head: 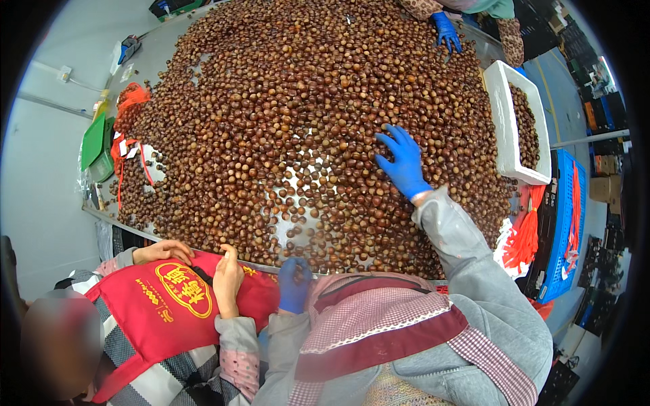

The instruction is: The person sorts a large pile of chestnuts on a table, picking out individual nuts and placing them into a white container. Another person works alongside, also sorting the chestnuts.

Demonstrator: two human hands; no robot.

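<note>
A wide metal table (304, 228) is heaped with glossy brown nuts (244, 111) that look like chestnuts, each with a paler patch. My right hand (403, 162), in a blue glove, reaches over the heap, fingers spread, nothing visibly held. At the table's near edge is my left hand (294, 284), also blue-gloved, its fingers curled; whether a nut is inside them cannot be told. Between my hands the layer thins, and bare metal shows among scattered nuts.
A white foam box (500, 127) holding nuts stands at the right, near a blue crate (561, 223) and red mesh bags (525, 238). A green container (96, 147) is at the left. A co-worker's bare hand (228, 279) is close on my left; another's gloved hand (447, 33) is across the table.
</note>
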